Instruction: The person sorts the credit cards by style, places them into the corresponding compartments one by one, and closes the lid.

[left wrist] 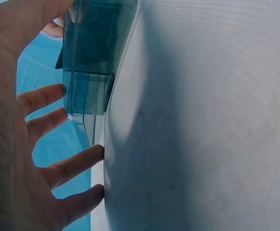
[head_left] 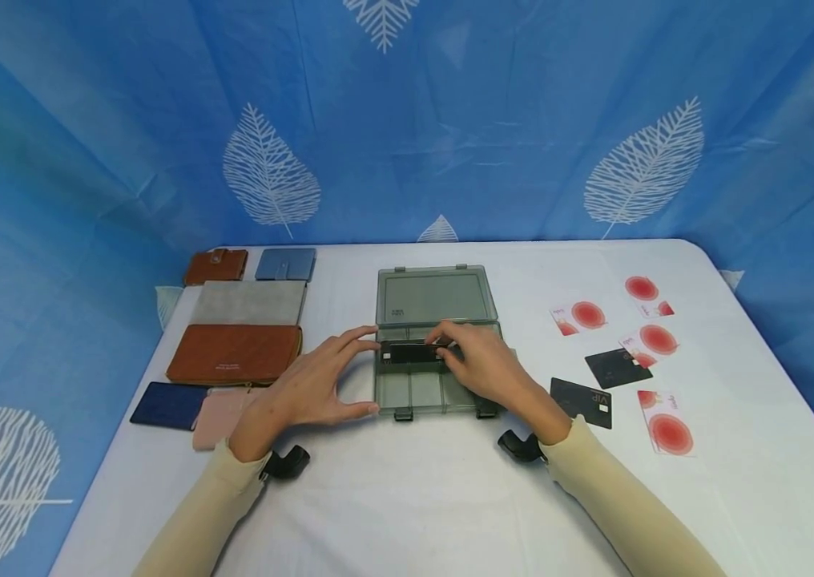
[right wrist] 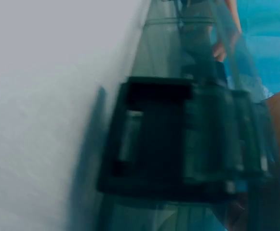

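Observation:
A translucent green compartment box (head_left: 394, 391) lies in the middle of the table with its lid (head_left: 436, 296) folded back. Across its compartments is a black card (head_left: 407, 353), tilted, with a small chip-like square near one end. My right hand (head_left: 486, 361) pinches the card's right end between thumb and fingers. Spread along the box's left side, my left hand (head_left: 309, 385) has fingertips at the rim and its thumb near the front left corner. In the left wrist view its fingers (left wrist: 46, 98) look extended beside the box wall (left wrist: 89, 91). A blurred dark latch (right wrist: 154, 139) fills much of the right wrist view.
On the left are a brown wallet (head_left: 234, 353), a grey wallet (head_left: 251, 302), a blue one (head_left: 286, 264), a small brown one (head_left: 215, 267), a navy one (head_left: 167, 405) and a pink one (head_left: 218, 417). Black cards (head_left: 582, 401) and red-and-white cards (head_left: 669, 429) lie scattered right.

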Demonstrator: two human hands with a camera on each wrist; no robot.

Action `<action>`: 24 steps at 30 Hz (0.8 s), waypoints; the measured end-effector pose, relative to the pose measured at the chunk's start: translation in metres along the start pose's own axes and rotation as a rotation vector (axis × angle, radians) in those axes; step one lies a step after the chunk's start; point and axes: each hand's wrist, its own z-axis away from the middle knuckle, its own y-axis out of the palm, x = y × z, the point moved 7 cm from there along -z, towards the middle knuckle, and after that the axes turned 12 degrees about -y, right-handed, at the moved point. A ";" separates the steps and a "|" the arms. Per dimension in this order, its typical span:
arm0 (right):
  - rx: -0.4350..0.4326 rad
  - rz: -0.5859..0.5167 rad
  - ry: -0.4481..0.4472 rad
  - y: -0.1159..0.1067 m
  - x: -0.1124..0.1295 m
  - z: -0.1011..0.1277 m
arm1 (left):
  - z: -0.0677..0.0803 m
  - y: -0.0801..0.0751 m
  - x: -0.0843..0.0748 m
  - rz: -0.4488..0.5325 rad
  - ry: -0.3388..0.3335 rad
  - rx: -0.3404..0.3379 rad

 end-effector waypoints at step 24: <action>0.097 0.091 -0.057 0.017 0.006 0.003 | 0.001 0.001 0.001 0.003 0.008 -0.006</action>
